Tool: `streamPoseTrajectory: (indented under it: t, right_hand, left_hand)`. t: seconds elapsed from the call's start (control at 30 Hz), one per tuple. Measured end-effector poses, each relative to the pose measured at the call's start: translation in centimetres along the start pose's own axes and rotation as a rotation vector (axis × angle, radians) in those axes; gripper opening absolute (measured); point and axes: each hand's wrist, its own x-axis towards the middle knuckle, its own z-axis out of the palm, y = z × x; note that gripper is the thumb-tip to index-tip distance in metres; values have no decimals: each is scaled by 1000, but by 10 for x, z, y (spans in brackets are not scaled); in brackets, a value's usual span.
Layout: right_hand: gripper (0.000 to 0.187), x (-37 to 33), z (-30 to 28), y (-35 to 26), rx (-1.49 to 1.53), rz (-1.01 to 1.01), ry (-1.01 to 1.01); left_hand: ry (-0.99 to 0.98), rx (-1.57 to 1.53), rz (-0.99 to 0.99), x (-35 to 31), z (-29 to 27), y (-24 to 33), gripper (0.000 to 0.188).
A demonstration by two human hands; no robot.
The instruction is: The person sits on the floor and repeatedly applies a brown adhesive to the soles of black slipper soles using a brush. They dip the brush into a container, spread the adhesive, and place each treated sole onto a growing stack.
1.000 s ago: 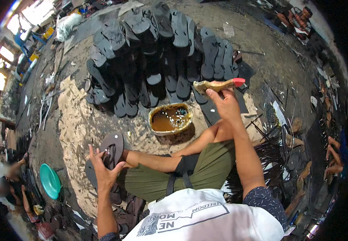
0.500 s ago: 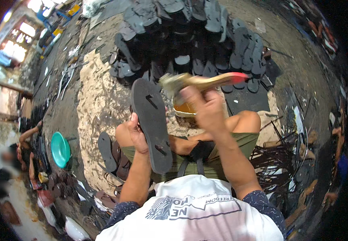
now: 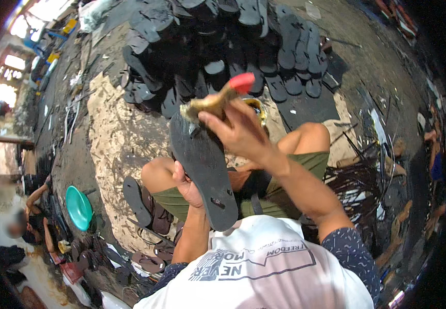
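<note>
My left hand (image 3: 188,186) is closed on the edge of a black sandal sole (image 3: 202,170), holding it tilted over my lap with its slotted face up. In my right hand (image 3: 246,131) is a brush (image 3: 210,106) with a red-ended handle. Its bristles rest at the sole's far end, where a wet, shiny patch shows. Behind the right hand, a yellow-rimmed container (image 3: 262,114) is mostly hidden. A flat black sole (image 3: 136,198) lies left of my knee, beside brown sandals (image 3: 157,213).
A large heap of black soles (image 3: 153,26) stands ahead on the floor. A stained tan sheet (image 3: 110,123) lies under me. At left are a green basin (image 3: 80,208) and another person (image 3: 33,219). Dark strips (image 3: 354,193) lie tangled at right.
The brush has moved left and down onto the sole's far end, where a wet sheen now shows. The sole has shifted slightly right and nearer to me, still in my left hand.
</note>
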Motion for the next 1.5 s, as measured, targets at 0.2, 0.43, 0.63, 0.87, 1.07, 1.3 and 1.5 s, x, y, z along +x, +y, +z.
streamPoseTrajectory:
  t: [0.2,0.43,0.63,0.87,1.07,1.3,1.5]
  right_hand:
    - [26,-4,-56,-7,306,440,132]
    - [35,-45,-15,-33,469,554,-118]
    - [33,-49,-15,-35,597,743,15]
    - [39,-75,0,-37,1262,1059,-139]
    - [34,-65,2,-39,1361,972,-107]
    - [33,-71,-5,-35,1336,965,-176]
    - [35,-70,-5,-36,1289,970,-170]
  left_hand:
    - [31,52,-142,-60,-24,-17,79]
    - [99,43,74,18,-12,26,68]
    - [-21,-118,201,55,21,39,63]
    - [-179,130,270,74,23,50,60]
    - [-57,-11,237,38,35,42,53]
    - [139,377,227,29,-25,36,29]
    - [38,405,211,26,-10,32,29]
